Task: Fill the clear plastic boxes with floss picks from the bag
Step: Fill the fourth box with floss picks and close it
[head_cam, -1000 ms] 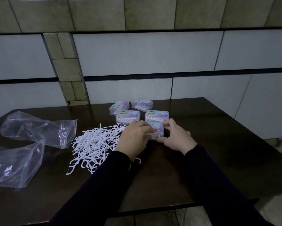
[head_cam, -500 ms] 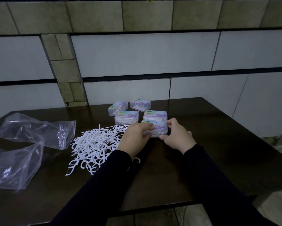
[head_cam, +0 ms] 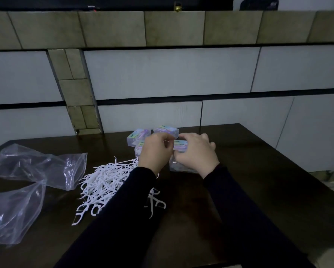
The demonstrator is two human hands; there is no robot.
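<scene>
The nearest clear plastic box (head_cam: 178,165) stands on the dark table, and my right hand (head_cam: 196,154) grips it from the right. My left hand (head_cam: 154,151) has its fingers curled at the box's upper left edge, by the labelled lid (head_cam: 180,146). Whether that lid is raised is hard to tell. Behind are two more boxes (head_cam: 138,136) (head_cam: 166,130), and my left hand partly hides a third box (head_cam: 138,150). A pile of white floss picks (head_cam: 104,180) lies left of my left forearm. Two crumpled clear bags (head_cam: 40,165) (head_cam: 13,209) lie at the far left.
A few loose picks (head_cam: 155,202) lie between my forearms. The table (head_cam: 268,180) ends at a tiled wall (head_cam: 162,78) behind the boxes, and its right edge drops to the floor. The table's near edge runs under my sleeves.
The camera tilted up. Both hands stayed on the nearest box. My left hand's fingers rose and curled at the box's top edge, and my right hand moved further over it.
</scene>
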